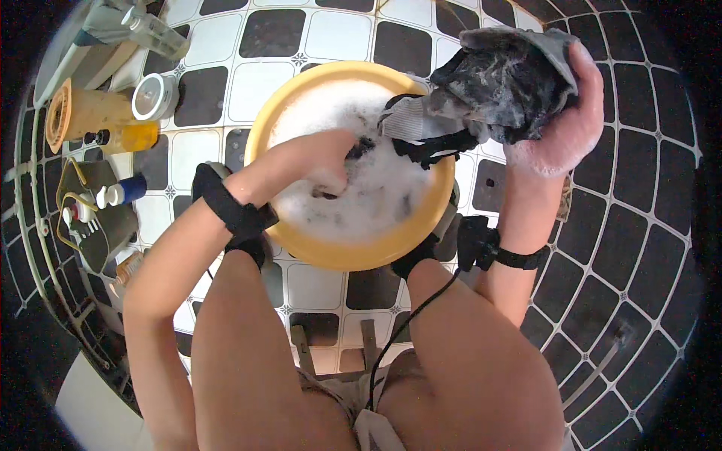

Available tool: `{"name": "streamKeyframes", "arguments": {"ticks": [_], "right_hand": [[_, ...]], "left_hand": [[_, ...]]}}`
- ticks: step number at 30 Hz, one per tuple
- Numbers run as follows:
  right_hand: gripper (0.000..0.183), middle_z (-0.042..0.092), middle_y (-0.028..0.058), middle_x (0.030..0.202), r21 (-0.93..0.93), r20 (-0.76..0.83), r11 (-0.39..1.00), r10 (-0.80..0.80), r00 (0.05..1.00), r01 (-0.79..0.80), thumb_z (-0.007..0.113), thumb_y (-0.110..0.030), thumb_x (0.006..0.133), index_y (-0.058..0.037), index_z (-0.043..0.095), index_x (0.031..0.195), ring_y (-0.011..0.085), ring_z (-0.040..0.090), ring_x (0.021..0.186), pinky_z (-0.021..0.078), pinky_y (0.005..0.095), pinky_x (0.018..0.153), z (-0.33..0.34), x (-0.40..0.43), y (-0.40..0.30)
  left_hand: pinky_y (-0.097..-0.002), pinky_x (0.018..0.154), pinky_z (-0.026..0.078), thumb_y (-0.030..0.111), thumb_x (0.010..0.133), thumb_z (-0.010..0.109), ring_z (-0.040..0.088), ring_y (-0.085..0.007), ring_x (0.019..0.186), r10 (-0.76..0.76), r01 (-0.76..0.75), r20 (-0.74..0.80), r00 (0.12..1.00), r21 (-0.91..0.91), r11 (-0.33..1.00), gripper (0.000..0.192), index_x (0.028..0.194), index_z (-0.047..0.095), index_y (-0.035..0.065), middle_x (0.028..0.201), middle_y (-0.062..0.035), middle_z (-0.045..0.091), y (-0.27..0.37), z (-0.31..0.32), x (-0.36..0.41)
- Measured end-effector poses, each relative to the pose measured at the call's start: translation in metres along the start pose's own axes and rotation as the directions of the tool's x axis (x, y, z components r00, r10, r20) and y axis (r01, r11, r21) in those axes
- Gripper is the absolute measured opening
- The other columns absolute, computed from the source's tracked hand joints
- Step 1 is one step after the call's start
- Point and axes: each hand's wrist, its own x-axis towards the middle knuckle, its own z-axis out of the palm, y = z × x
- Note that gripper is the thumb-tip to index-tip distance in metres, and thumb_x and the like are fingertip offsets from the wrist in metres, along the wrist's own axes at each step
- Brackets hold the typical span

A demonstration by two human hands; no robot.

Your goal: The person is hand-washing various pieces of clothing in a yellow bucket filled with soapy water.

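Note:
A yellow plastic basin (351, 258) of white suds (372, 211) stands on the tiled floor between my feet. My right hand (564, 129), wet with foam, holds up a soaked black-and-grey cloth item (502, 84) above and beyond the basin's right rim. A grey ribbed band (404, 118) and black strips hang from that bundle over the basin. Down in the foam is my left hand (324, 160), its fingers curled and partly hidden. Dark patches show beside them, but I cannot tell whether the fingers grip anything.
At left stand a pump bottle (155, 36), a lidded tub (155, 97), a bottle of yellow liquid (132, 137) and a blue bottle (128, 189). Black-tiled wall (643, 180) rises at right. A black cable (417, 310) runs from my right wrist strap across my thigh.

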Motion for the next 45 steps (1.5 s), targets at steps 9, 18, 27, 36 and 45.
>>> {"name": "streamKeyframes", "arguments": {"ticks": [9, 18, 27, 36, 45], "right_hand": [[0.023, 0.068, 0.0113, 0.093, -0.032, -0.033, 0.999, -0.019, 0.999, 0.018, 0.057, -0.022, 0.091, -0.0024, 0.065, 0.098, 0.0259, 0.067, 0.087, 0.0546, 0.0391, 0.082, -0.005, -0.003, 0.002], [0.020, 0.068, 0.0101, 0.091, -0.054, -0.004, 0.998, -0.011, 1.000, 0.011, 0.055, -0.021, 0.092, -0.0037, 0.064, 0.097, 0.0256, 0.067, 0.086, 0.0553, 0.0393, 0.080, 0.001, -0.001, 0.012], [0.016, 0.064, 0.0073, 0.082, -0.116, -0.056, 0.992, -0.054, 0.997, 0.047, 0.056, -0.019, 0.090, -0.0045, 0.061, 0.087, 0.0231, 0.064, 0.078, 0.0532, 0.0348, 0.074, 0.043, -0.011, 0.030], [0.023, 0.068, 0.0108, 0.094, -0.021, 0.041, 0.999, 0.042, 0.998, -0.041, 0.054, -0.021, 0.092, -0.0027, 0.064, 0.100, 0.0263, 0.067, 0.089, 0.0554, 0.0392, 0.083, 0.009, -0.003, 0.016], [0.024, 0.068, 0.0131, 0.098, -0.164, -0.123, 0.979, -0.146, 0.982, 0.125, 0.052, -0.020, 0.093, -0.0002, 0.063, 0.103, 0.0268, 0.067, 0.091, 0.0558, 0.0410, 0.083, -0.003, 0.001, 0.020]], "left_hand": [[-0.0419, 0.096, 0.045, 0.009, 0.075, 0.057, 0.058, -0.0384, 0.108, -0.125, 0.102, 0.090, 0.988, 0.230, 0.968, 0.041, 0.115, 0.064, 0.0015, 0.108, -0.0238, 0.065, -0.001, -0.001, -0.025], [-0.0335, 0.086, 0.051, 0.020, 0.084, 0.065, 0.065, -0.0227, 0.094, -0.285, 0.245, -0.105, 0.953, -0.289, 0.925, 0.060, 0.137, 0.045, 0.0002, 0.108, -0.0202, 0.065, -0.010, -0.015, -0.063], [-0.0433, 0.078, 0.053, 0.003, 0.077, 0.062, 0.062, -0.0446, 0.088, -0.229, 0.303, -0.204, 0.952, 0.511, 0.804, 0.034, 0.109, 0.055, -0.0059, 0.107, -0.0257, 0.055, -0.035, 0.027, -0.070], [-0.0424, 0.069, 0.052, 0.013, 0.085, 0.058, 0.066, -0.0357, 0.077, -0.043, 0.156, -0.489, 0.871, 0.193, 0.969, 0.017, 0.089, 0.063, -0.0021, 0.082, -0.0190, 0.067, -0.004, 0.010, -0.074], [-0.0417, 0.073, 0.051, 0.024, 0.082, 0.066, 0.065, -0.0376, 0.081, 0.057, 0.047, -0.564, 0.824, 0.169, 0.985, 0.030, 0.093, 0.066, -0.0033, 0.082, -0.0257, 0.065, -0.003, 0.010, -0.048]]}}
